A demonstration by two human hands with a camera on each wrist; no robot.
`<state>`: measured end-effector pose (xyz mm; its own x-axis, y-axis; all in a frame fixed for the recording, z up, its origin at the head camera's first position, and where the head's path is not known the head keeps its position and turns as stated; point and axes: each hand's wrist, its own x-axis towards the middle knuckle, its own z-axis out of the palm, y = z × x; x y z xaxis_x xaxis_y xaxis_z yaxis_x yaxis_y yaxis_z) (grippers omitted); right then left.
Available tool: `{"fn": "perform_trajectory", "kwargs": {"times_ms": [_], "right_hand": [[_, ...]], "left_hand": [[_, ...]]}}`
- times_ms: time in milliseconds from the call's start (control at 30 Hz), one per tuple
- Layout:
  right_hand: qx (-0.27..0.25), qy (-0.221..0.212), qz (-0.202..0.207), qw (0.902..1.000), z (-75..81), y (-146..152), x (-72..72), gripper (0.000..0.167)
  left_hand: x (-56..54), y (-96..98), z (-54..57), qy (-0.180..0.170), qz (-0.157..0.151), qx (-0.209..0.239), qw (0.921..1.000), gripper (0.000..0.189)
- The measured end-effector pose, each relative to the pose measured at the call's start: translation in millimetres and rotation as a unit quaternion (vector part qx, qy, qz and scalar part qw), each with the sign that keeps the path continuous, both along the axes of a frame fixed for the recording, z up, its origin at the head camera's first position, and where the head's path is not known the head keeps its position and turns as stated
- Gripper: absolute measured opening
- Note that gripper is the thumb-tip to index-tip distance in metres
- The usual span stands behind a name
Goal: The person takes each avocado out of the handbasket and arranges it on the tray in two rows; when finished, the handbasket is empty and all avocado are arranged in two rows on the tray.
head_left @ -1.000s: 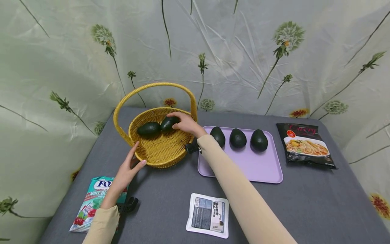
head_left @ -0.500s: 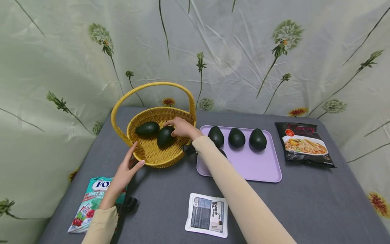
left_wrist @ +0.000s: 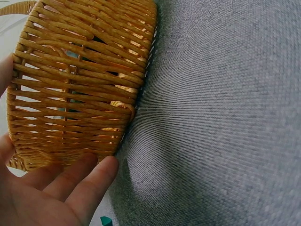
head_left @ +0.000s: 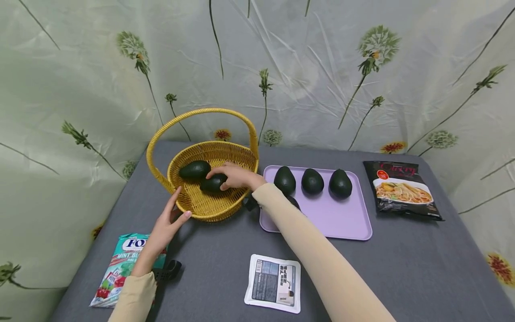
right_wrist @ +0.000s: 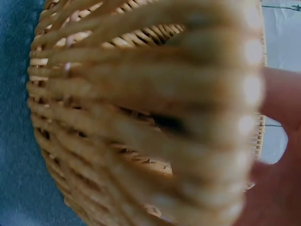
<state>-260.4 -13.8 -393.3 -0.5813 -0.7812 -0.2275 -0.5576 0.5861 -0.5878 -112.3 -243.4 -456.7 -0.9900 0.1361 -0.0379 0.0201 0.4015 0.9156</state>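
Over the grey bench point(head_left: 213, 273), the right hand point(head_left: 234, 175) gripped an avocado point(head_left: 212, 184), seemingly best released gently inside the basket point(head_left: 217, 213), which the left hand point(head_left: 163, 227) touched, spread wide.

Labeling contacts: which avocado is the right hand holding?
In the basket, the right avocado: the right hand grips it, not the left one or those on the tray.

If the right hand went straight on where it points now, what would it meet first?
The right hand, gripping one avocado, would probably meet the other avocado in the basket first; whether they touch is unclear.
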Motion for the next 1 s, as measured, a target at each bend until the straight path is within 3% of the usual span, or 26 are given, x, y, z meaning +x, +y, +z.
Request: {"fn": "perform_trajectory", "kwargs": {"times_ms": [133, 233, 400, 500, 700, 833, 1000], "right_hand": [[0.019, 0.024, 0.026, 0.9992, -0.8, -1, 0.7, 0.051], [0.006, 0.014, 0.026, 0.9996, -0.3, 2, 0.7, 0.050], [-0.069, -0.014, 0.007, 0.9975, 9.0, 18, 0.8, 0.047], [-0.134, -0.050, -0.006, 0.9897, 19.2, 33, 2.9, 0.047], [-0.240, -0.115, -0.041, 0.9630, 32.4, 74, 12.3, 0.046], [-0.266, -0.120, -0.066, 0.9542, 30.6, 106, 21.7, 0.050], [-0.252, -0.108, -0.121, 0.9539, 28.4, 149, 40.2, 0.054]], "left_hand": [[-0.3, 0.5, 0.5, -0.001, 0.005, -0.004, 1.0000, 0.073], [-0.8, 0.7, 1.2, 0.001, 0.005, -0.004, 1.0000, 0.073], [-0.9, 0.9, 2.2, 0.004, 0.001, -0.004, 1.0000, 0.073], [-0.8, 1.2, 2.2, 0.003, 0.000, -0.006, 1.0000, 0.073], [-1.0, 2.0, 1.7, 0.002, 0.001, -0.001, 1.0000, 0.073], [0.2, 1.9, 1.5, 0.003, 0.001, -0.002, 1.0000, 0.072], [1.7, 2.3, 2.4, 0.004, 0.001, -0.002, 1.0000, 0.072]]}}
